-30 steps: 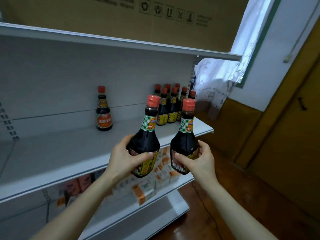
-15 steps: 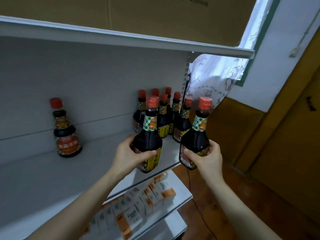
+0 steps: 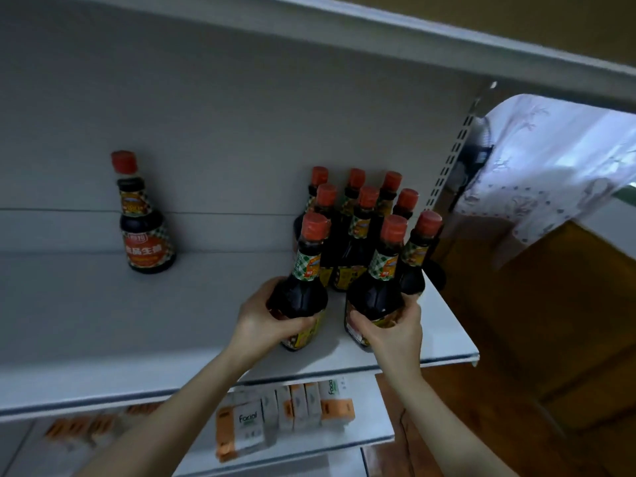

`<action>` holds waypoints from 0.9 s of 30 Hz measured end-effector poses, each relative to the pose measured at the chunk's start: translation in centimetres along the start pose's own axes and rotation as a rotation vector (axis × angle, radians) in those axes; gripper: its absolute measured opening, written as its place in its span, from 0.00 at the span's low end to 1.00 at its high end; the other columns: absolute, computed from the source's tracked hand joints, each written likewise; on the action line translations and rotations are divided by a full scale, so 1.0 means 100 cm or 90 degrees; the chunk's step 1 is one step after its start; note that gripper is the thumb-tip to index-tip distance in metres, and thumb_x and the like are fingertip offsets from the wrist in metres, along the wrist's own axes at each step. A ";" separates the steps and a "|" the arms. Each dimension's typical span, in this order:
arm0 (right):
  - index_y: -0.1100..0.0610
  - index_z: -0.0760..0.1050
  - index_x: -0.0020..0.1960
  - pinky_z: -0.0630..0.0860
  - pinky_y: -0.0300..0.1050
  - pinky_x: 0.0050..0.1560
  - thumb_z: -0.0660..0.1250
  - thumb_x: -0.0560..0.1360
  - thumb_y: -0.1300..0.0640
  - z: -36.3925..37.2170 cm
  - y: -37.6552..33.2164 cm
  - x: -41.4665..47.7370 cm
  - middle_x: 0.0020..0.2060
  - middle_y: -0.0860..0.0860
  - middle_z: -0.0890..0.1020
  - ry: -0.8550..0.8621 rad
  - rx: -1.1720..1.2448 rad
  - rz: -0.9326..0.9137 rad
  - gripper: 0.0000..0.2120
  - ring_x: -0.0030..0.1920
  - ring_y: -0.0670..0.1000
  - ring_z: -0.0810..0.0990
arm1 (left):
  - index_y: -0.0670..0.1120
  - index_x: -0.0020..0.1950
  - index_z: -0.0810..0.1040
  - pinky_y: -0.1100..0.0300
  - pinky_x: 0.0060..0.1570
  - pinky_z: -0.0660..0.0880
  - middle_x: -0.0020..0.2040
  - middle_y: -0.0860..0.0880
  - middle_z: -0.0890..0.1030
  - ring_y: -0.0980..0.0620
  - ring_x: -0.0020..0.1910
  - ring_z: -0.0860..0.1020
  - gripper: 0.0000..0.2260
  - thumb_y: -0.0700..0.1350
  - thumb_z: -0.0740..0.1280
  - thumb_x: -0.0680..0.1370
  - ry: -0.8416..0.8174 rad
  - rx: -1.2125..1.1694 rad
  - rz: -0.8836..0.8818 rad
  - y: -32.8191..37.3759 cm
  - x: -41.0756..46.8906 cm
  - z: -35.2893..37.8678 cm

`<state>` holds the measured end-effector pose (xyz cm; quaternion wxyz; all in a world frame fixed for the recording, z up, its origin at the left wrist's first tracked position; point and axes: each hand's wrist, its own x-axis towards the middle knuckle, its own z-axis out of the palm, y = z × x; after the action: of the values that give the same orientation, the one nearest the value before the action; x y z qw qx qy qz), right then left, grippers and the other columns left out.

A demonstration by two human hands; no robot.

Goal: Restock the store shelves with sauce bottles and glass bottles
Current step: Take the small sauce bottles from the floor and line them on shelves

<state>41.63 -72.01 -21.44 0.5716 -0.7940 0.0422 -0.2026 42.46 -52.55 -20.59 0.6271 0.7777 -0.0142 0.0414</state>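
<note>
So both bottles have come in from out front and are now low over the shelf (image 3: 137, 332), just ahead of the cluster (image 3: 358, 215) at its right end. Left hand (image 3: 265, 315) has fingers wrapped round the left bottle (image 3: 303, 290), and right hand (image 3: 392, 328) is clamped round the right bottle (image 3: 375, 294). Can't tell if the bases touch yet. Looks like all that's left is to set them down and let go.

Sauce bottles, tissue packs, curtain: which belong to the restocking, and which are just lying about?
Part of the job:
left held bottle
right held bottle
bottle group behind them
lone bottle further left
middle shelf

Just lying about:
facial tissue packs on the shelf below
curtain at the right
</note>
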 end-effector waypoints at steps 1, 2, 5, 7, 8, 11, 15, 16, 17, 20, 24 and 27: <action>0.52 0.65 0.60 0.68 0.21 0.45 0.77 0.64 0.60 0.001 0.005 0.001 0.50 0.39 0.73 -0.010 0.008 0.001 0.30 0.49 0.34 0.73 | 0.62 0.50 0.72 0.75 0.41 0.74 0.49 0.62 0.79 0.70 0.46 0.77 0.28 0.57 0.75 0.53 0.007 -0.003 -0.002 -0.002 -0.001 0.003; 0.54 0.66 0.60 0.68 0.20 0.44 0.77 0.64 0.60 0.002 0.010 0.002 0.50 0.42 0.73 -0.016 0.013 0.007 0.30 0.49 0.36 0.73 | 0.62 0.50 0.72 0.75 0.42 0.74 0.49 0.61 0.79 0.70 0.46 0.77 0.27 0.57 0.75 0.52 0.014 -0.007 -0.001 -0.002 -0.002 0.005; 0.58 0.67 0.61 0.70 0.22 0.44 0.78 0.63 0.58 0.004 0.021 0.003 0.51 0.48 0.74 -0.019 0.030 0.020 0.31 0.51 0.47 0.75 | 0.61 0.50 0.72 0.74 0.44 0.74 0.49 0.60 0.79 0.68 0.47 0.78 0.28 0.56 0.75 0.53 0.015 -0.013 0.004 -0.003 -0.001 0.008; 0.56 0.65 0.62 0.72 0.28 0.47 0.78 0.63 0.58 0.006 0.024 0.003 0.50 0.42 0.72 -0.024 0.046 0.032 0.32 0.52 0.47 0.74 | 0.60 0.52 0.72 0.74 0.44 0.74 0.51 0.59 0.79 0.68 0.48 0.78 0.29 0.56 0.75 0.53 0.001 -0.016 0.004 -0.003 0.000 0.007; 0.56 0.64 0.63 0.72 0.32 0.50 0.78 0.64 0.58 0.006 0.024 0.002 0.51 0.39 0.71 -0.030 0.053 0.037 0.33 0.53 0.47 0.73 | 0.60 0.52 0.72 0.74 0.43 0.74 0.51 0.58 0.78 0.68 0.48 0.77 0.29 0.56 0.75 0.53 -0.007 -0.015 0.001 -0.003 0.001 0.006; 0.55 0.62 0.67 0.73 0.43 0.57 0.77 0.64 0.57 0.003 0.028 -0.002 0.54 0.41 0.71 -0.059 0.065 0.039 0.37 0.58 0.48 0.73 | 0.57 0.57 0.71 0.76 0.43 0.72 0.54 0.55 0.78 0.69 0.49 0.76 0.33 0.56 0.74 0.54 -0.026 0.000 -0.007 -0.004 0.002 0.004; 0.49 0.60 0.69 0.69 0.28 0.56 0.75 0.66 0.59 -0.006 0.032 -0.009 0.58 0.41 0.70 -0.090 0.038 0.021 0.37 0.60 0.42 0.70 | 0.59 0.56 0.69 0.78 0.41 0.71 0.53 0.58 0.77 0.73 0.47 0.75 0.30 0.53 0.75 0.56 -0.033 0.002 -0.006 -0.002 0.000 0.007; 0.49 0.60 0.69 0.69 0.26 0.54 0.75 0.67 0.59 -0.008 0.032 -0.010 0.57 0.40 0.70 -0.090 0.040 0.025 0.36 0.59 0.42 0.70 | 0.60 0.55 0.69 0.78 0.41 0.71 0.52 0.59 0.76 0.73 0.47 0.75 0.29 0.52 0.75 0.57 -0.031 0.007 -0.007 -0.001 0.000 0.008; 0.50 0.61 0.69 0.69 0.26 0.54 0.75 0.67 0.60 -0.008 0.032 -0.009 0.57 0.41 0.71 -0.088 0.040 0.031 0.36 0.59 0.42 0.70 | 0.62 0.53 0.68 0.78 0.42 0.71 0.52 0.59 0.76 0.72 0.48 0.75 0.28 0.52 0.75 0.57 -0.028 0.013 -0.009 -0.001 0.000 0.008; 0.53 0.65 0.65 0.69 0.24 0.47 0.75 0.67 0.59 -0.005 0.030 -0.006 0.53 0.45 0.73 -0.079 0.016 0.048 0.31 0.54 0.46 0.72 | 0.66 0.51 0.67 0.72 0.46 0.73 0.52 0.60 0.75 0.66 0.50 0.74 0.28 0.58 0.73 0.54 -0.020 0.052 -0.011 0.000 0.000 0.006; 0.52 0.68 0.53 0.70 0.31 0.34 0.76 0.66 0.53 -0.005 0.030 0.007 0.43 0.46 0.76 -0.086 -0.056 0.071 0.22 0.45 0.50 0.75 | 0.67 0.52 0.66 0.70 0.45 0.72 0.52 0.63 0.73 0.66 0.50 0.73 0.29 0.61 0.71 0.53 -0.038 0.074 -0.019 0.003 -0.001 0.004; 0.55 0.70 0.57 0.68 0.44 0.36 0.75 0.65 0.46 -0.002 0.031 0.017 0.43 0.50 0.79 -0.105 -0.156 0.072 0.26 0.43 0.54 0.76 | 0.68 0.51 0.65 0.70 0.44 0.73 0.51 0.64 0.73 0.67 0.49 0.73 0.28 0.61 0.70 0.53 -0.036 0.071 -0.023 0.002 -0.002 0.004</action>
<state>43.58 -73.73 -23.78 0.4827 -0.8680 0.0644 -0.0976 42.28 -53.01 -20.46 0.5825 0.8126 -0.0158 0.0088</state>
